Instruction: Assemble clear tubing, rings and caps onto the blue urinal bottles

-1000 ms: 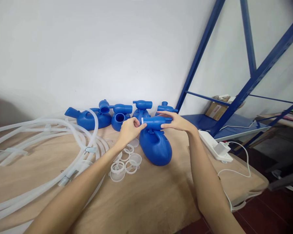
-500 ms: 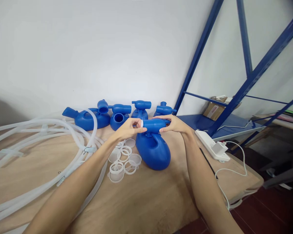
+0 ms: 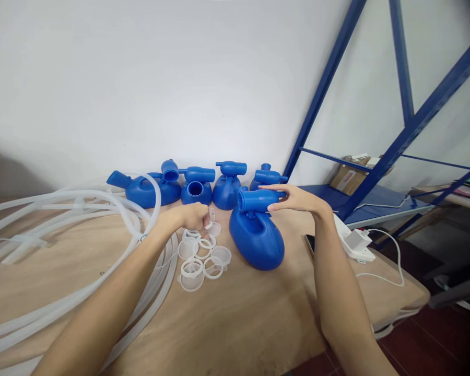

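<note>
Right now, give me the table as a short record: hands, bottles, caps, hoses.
Left hand: fingers down at the plastic caps; grip on one unclear
Right hand: thumb and fingers around one end of the spout atop the front bottle
Caps: loose cluster on the table, left of the front bottle
Back row: four blue bottles by the wall
Hoses: translucent coils, left side of the table
Power strip: right side, charger plugged in
</note>
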The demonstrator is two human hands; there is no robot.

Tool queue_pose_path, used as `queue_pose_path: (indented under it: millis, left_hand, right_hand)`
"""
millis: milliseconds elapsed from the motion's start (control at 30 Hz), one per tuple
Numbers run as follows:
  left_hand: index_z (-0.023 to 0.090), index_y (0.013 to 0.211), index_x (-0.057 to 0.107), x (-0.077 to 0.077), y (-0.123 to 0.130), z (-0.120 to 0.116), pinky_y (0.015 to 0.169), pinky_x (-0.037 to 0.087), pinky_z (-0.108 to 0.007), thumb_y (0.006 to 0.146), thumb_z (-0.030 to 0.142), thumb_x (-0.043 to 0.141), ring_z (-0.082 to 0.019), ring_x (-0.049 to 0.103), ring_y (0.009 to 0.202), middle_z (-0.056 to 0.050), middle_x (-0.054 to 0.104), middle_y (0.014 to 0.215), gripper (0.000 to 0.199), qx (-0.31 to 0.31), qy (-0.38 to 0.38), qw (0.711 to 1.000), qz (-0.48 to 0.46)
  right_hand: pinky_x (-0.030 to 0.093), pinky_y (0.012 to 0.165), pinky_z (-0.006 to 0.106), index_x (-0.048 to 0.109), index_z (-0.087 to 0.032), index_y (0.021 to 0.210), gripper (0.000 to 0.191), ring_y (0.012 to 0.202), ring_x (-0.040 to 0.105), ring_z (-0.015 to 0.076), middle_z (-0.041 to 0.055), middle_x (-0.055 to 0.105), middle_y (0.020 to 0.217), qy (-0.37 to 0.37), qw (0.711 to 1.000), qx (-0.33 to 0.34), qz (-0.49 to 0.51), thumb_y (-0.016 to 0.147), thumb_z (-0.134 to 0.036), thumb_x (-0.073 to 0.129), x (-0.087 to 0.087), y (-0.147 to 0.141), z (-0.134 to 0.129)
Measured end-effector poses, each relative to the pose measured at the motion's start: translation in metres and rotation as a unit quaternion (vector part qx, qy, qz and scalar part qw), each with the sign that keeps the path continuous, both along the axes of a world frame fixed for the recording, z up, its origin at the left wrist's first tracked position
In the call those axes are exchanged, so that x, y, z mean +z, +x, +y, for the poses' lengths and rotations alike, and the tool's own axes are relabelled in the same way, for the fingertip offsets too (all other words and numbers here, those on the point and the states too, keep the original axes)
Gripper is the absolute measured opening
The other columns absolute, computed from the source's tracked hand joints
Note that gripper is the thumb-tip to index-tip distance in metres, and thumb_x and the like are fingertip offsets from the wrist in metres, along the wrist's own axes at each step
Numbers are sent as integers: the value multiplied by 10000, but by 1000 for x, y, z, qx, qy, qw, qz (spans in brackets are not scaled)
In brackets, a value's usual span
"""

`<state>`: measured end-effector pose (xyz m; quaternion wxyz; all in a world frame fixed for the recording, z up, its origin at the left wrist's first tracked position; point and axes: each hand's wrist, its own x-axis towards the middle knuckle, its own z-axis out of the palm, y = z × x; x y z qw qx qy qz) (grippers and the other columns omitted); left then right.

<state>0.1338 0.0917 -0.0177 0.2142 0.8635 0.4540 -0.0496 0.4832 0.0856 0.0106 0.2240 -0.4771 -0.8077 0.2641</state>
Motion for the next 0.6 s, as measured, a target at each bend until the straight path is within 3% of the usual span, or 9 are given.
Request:
queue_pose_path:
  millis: [100, 167, 267, 367, 600]
  left_hand:
    - [202, 752, 775, 0, 0, -1, 629, 471, -259, 685, 244, 778, -222, 718, 783, -44, 804, 842, 79, -13, -22, 1000, 2]
    - [193, 857, 804, 1, 0, -2, 649, 488, -258, 731, 250, 757, -231, 737, 831, -65, 819, 920, 146, -13, -16, 1000, -7]
    - [156, 1208, 753, 3, 0, -2, 708, 521, -274, 802, 371, 760, -253, 748, 923, -113, 806, 1108, 460, -10, 13, 999, -40]
    - [161, 1505, 538, 2, 2, -1, 852, 537, -288, 888, 495, 695, -256, 723, 1101, -129, 744, 1298, 719, -22, 47, 994, -92]
    - [154, 1545, 489, -2, 3, 0, 940, 532, -333, 902, 564, 673, -285, 704, 1156, -151, 727, 1317, 785, -42, 71, 987, -134]
  right_hand:
    - [574, 1062, 517, 653, -286, 1453, 779, 1184, 710, 359, 71, 754, 1299, 5, 1000, -15, -4, 736, -494, 876, 4, -1, -5]
    - [582, 1039, 518, 690, -261, 1408, 754, 1134, 726, 355, 81, 771, 1238, 10, 1000, -23, -2, 719, -499, 882, 5, -1, -6]
    - [594, 1002, 502, 725, -246, 1349, 724, 1067, 738, 336, 82, 780, 1174, 8, 999, -28, 18, 698, -517, 887, 3, -2, -4]
    - [601, 967, 484, 728, -253, 1323, 709, 1016, 739, 308, 76, 766, 1185, 3, 999, -23, 41, 683, -510, 893, -1, -2, -1]
    - [608, 833, 414, 709, -281, 1220, 611, 915, 719, 262, 48, 727, 1153, 8, 997, -11, 72, 676, -473, 909, -20, 10, 15]
